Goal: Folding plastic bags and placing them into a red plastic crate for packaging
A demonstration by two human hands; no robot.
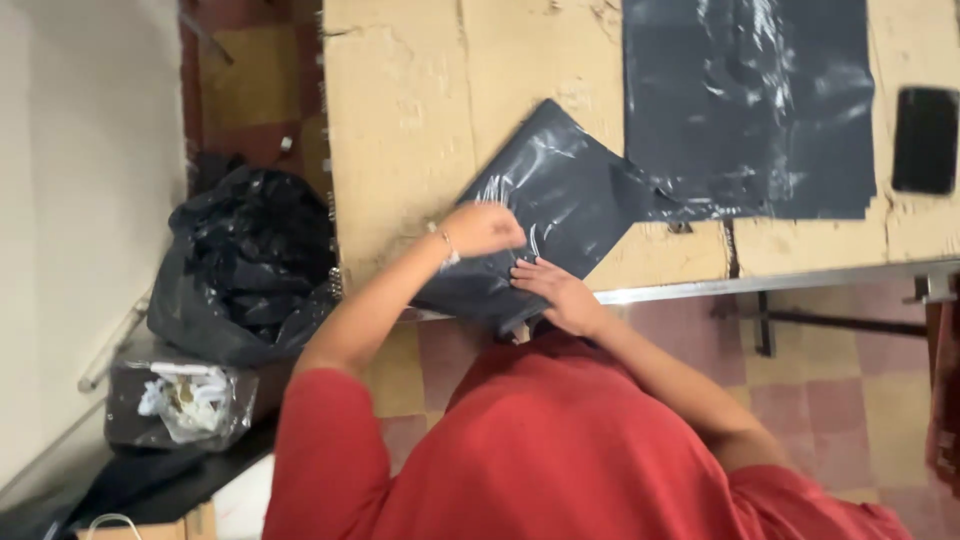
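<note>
Plastic bag (560,190): dark grey, glossy and flat, lying skewed like a diamond near the table's front edge, with its lower corner hanging over that edge.
Table (400,120): pale, worn wooden top with a metal strip along the front edge.
Left hand (483,228): curled into a loose fist over the bag's near-left side, just inside the table's front edge. It seems to pinch the film, though the fingertips are hidden under the knuckles.
Right hand (558,293): fingers stretched out and laid flat on the bag right at the table's front edge, pressing and not gripping.
Handling: the bag looks very light, limp and slick. It would probably crease, slide on the wood and cling to itself, but it would not break.
Where to hold: judged best at a free edge or corner, pinched between thumb and fingertip, with the other palm holding the rest down on the table.
Stack (750,110): more dark sheets of the same film, squared up at the table's far right, one corner touching the bag.
Phone (925,140): a black slab at the table's right edge.
Sack (245,270): a full black sack on the floor left of the table, with a small clear bag (185,400) of scraps below it.
</note>
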